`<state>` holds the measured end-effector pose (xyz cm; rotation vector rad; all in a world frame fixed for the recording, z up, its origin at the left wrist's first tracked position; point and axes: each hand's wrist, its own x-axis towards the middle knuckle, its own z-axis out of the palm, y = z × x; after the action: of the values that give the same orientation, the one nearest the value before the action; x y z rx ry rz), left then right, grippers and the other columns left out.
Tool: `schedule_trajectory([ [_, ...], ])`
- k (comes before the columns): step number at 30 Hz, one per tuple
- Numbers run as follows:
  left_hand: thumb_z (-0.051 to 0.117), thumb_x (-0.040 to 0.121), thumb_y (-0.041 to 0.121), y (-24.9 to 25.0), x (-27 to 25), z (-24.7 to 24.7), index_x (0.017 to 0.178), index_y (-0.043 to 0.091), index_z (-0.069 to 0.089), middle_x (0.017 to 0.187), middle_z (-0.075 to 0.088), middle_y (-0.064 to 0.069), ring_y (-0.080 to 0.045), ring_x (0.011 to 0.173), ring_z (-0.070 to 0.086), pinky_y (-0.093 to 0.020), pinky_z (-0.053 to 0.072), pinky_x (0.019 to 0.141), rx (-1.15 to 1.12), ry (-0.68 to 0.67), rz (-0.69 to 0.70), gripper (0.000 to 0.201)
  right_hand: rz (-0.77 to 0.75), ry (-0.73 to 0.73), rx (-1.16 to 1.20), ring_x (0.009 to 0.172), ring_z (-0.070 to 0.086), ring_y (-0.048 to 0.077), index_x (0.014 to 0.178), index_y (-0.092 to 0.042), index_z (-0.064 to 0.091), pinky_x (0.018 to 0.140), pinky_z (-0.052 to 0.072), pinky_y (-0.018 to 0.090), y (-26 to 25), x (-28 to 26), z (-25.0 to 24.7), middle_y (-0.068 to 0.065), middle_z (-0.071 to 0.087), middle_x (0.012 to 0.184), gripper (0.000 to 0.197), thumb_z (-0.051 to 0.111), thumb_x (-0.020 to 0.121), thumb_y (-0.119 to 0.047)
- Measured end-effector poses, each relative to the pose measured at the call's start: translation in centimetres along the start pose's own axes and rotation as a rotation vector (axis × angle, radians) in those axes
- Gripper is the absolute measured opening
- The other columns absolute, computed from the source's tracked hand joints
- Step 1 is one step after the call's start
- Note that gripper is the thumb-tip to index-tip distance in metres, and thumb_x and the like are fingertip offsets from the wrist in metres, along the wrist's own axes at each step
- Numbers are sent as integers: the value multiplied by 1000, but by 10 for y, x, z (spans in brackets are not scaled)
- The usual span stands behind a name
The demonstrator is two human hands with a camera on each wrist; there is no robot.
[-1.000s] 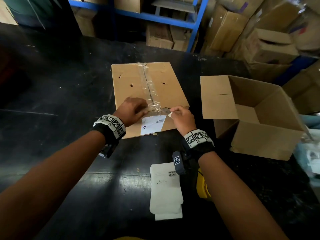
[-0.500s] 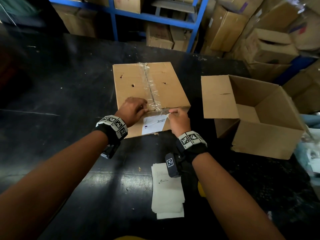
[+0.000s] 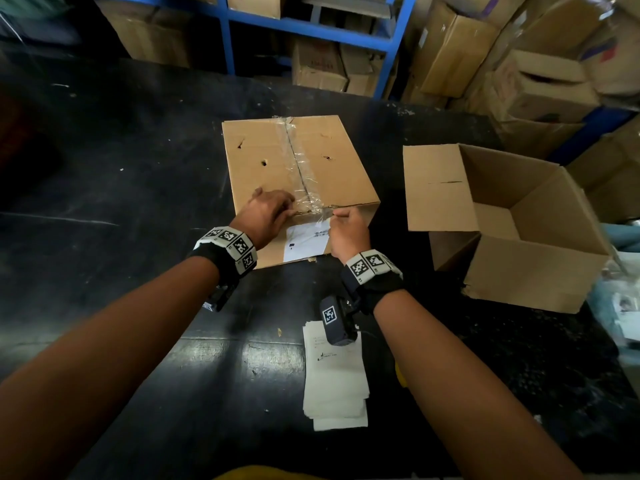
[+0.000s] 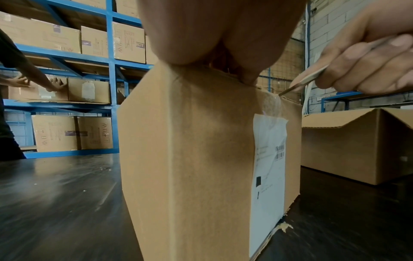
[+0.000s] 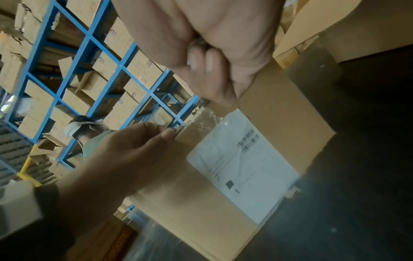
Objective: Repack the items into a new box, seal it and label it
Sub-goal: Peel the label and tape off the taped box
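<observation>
Taped box (image 3: pixel 298 174) sitting mid-table, 12 o'clock from person. Left hand (image 3: pixel 266 216) resting on near top edge, fingers loosely bent, pressing cardboard at tape seam. Right hand (image 3: pixel 348 230) curling tight around thin blade (image 4: pixel 304 80), tip touching tape (image 4: pixel 271 106) above label (image 3: pixel 306 239). Open box (image 3: pixel 512 223) standing at 2 o'clock. Blade handle hiding inside fist, hard making out.

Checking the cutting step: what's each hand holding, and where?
Right hand grips a thin flat blade by its back end; left hand rests on the taped brown cardboard box.
</observation>
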<state>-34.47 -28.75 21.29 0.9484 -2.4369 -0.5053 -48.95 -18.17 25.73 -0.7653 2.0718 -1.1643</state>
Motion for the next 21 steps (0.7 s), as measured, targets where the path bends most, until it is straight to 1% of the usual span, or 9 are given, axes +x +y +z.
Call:
schedule_trajectory([
  [2, 54, 93, 21, 1, 1, 0, 101, 10, 59, 110, 66, -8, -27, 103, 60, -48, 25, 112, -1, 4, -8, 14, -4, 19, 11, 98, 62, 30, 99, -17, 55, 86, 50, 38, 1, -2, 3, 12, 65, 105, 13, 47, 91, -10],
  [4, 54, 94, 20, 2, 1, 0, 101, 10, 58, 112, 65, -8, -28, 104, 59, -47, 25, 113, -1, 11, -9, 13, -3, 42, 19, 98, 62, 28, 98, -17, 54, 84, 50, 35, 3, -4, 5, 11, 65, 108, 12, 47, 92, -10],
  [7, 53, 94, 20, 2, 0, -1, 102, 10, 58, 112, 65, -9, -28, 105, 59, -45, 24, 113, 3, 11, -11, 14, -1, 65, 34, 100, 61, 27, 101, -15, 57, 87, 51, 36, 3, -4, 6, 10, 65, 109, 15, 48, 91, -9],
  [10, 52, 94, 20, 3, 1, -1, 103, 9, 58, 112, 65, -10, -29, 105, 59, -43, 24, 113, 14, 2, -17, 15, -11, 57, 41, 102, 61, 28, 108, -10, 58, 87, 48, 33, 0, -2, 9, 11, 64, 110, 19, 47, 92, -9],
  [13, 52, 94, 21, 1, 2, -1, 99, 12, 58, 112, 65, -8, -27, 103, 60, -45, 26, 112, 7, 8, -22, 12, -11, 56, 49, 100, 62, 28, 109, -10, 58, 84, 49, 33, 5, -4, 11, 11, 64, 110, 19, 48, 93, -10],
  [15, 52, 94, 22, 1, 1, 0, 97, 13, 57, 112, 65, -7, -26, 102, 60, -46, 27, 112, 4, 12, -18, 10, -11, 66, 50, 100, 62, 28, 109, -10, 59, 85, 51, 34, 7, -3, 10, 11, 65, 110, 19, 49, 92, -10],
  [17, 52, 94, 22, 0, 1, 1, 98, 13, 57, 110, 66, -7, -26, 100, 60, -47, 29, 111, 6, 19, -5, 11, -15, 57, 41, 104, 61, 27, 110, -9, 59, 86, 48, 30, 5, -2, 10, 11, 64, 113, 20, 50, 92, -11],
  [19, 53, 94, 21, 0, 1, 2, 100, 11, 58, 108, 66, -8, -28, 99, 61, -47, 30, 110, 8, 25, 2, 13, -19, 42, 29, 109, 58, 26, 112, -8, 59, 85, 41, 25, 1, -1, 13, 10, 63, 117, 21, 49, 94, -11],
  [21, 53, 94, 21, -2, 1, 3, 99, 10, 58, 108, 66, -9, -29, 98, 61, -45, 29, 110, 4, 23, 0, 13, -21, 40, 30, 112, 57, 28, 112, -7, 58, 85, 39, 24, 1, -1, 16, 11, 63, 118, 20, 48, 95, -11],
])
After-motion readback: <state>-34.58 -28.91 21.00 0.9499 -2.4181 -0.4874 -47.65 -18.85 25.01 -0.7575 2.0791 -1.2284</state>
